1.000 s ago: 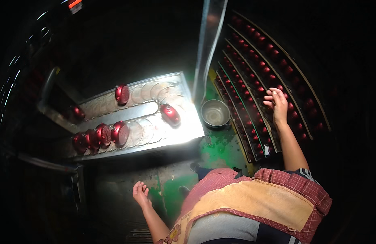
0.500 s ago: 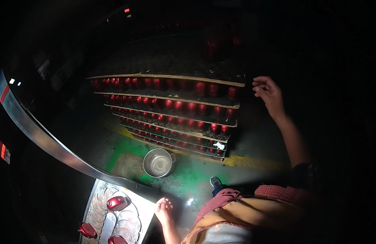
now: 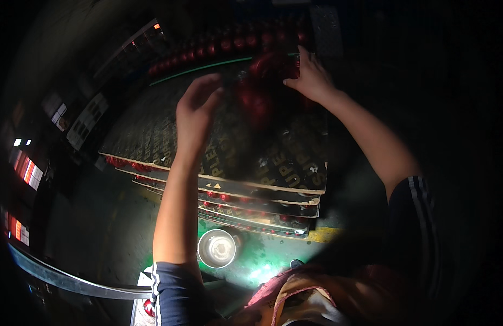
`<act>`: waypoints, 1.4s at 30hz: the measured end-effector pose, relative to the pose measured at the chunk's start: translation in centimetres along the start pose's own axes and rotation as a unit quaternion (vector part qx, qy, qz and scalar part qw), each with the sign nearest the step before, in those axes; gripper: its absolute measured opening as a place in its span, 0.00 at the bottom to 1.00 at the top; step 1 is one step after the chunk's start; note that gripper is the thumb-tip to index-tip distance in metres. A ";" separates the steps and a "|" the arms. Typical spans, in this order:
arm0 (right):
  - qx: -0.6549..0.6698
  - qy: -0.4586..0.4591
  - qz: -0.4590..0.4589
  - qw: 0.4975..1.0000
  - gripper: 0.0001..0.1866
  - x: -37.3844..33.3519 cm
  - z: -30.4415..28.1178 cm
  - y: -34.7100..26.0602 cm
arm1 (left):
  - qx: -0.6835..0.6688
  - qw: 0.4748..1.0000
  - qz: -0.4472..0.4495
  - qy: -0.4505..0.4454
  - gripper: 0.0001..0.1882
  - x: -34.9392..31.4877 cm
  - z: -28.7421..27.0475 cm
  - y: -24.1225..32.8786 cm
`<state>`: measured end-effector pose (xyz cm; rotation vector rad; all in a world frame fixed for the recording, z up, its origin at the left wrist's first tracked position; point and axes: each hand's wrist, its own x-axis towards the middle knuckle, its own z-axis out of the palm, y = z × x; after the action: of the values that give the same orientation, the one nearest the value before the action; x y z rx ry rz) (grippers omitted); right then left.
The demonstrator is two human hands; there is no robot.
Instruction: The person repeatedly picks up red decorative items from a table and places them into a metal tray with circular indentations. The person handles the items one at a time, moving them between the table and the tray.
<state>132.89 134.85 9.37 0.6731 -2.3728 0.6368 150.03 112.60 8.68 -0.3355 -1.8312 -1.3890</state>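
Observation:
Both of my arms stretch over a dark printed board (image 3: 246,144) at the top of a stack. My left hand (image 3: 197,106) hovers above its middle, fingers curved and apart, holding nothing. Over the board's far right part, my right hand (image 3: 315,81) has its thumb and fingers spread at the side of a dark red glossy piece (image 3: 267,66). Whether it touches that piece is hard to tell in the dim light. Another red rounded piece (image 3: 255,103), blurred, lies nearer, between my hands. Their exact kind is unclear.
Beneath the top board, more boards carry red pieces (image 3: 224,196) in layers. A row of red pieces (image 3: 224,43) stands beyond it. A metal pot (image 3: 216,249) sits on the green-lit floor. A curved metal rail (image 3: 83,285) runs at lower left, beside a lit surface with a red piece (image 3: 148,308).
Both hands have moved up and forward over the stack, the left from beside the lit tray at lower left. The view has tilted up, showing the top board and the red pieces on it.

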 end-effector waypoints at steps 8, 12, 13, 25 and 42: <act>0.002 0.030 0.031 0.999 0.44 0.3 1.6 1.2 | -0.099 0.961 -0.081 -0.244 0.13 11.1 7.0 -6.9; 0.011 0.041 0.032 0.999 0.42 0.3 2.2 1.4 | -0.148 0.933 -0.037 -0.325 0.13 12.5 6.0 -8.5; 0.007 0.045 0.035 0.998 0.42 0.4 2.4 1.6 | -0.141 0.929 -0.065 -0.336 0.13 13.0 5.4 -8.7; 0.011 0.071 0.062 0.995 0.36 0.7 3.8 2.0 | -0.217 0.899 -0.126 -0.360 0.15 18.8 2.8 -13.0; -0.004 0.097 0.086 0.992 0.35 1.4 5.2 2.5 | -0.002 0.834 -0.068 -0.547 0.29 31.0 8.6 -22.0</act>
<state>128.38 133.34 5.85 0.3867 -2.2654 0.7305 112.39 104.78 15.24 -1.2172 -2.7869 -1.3891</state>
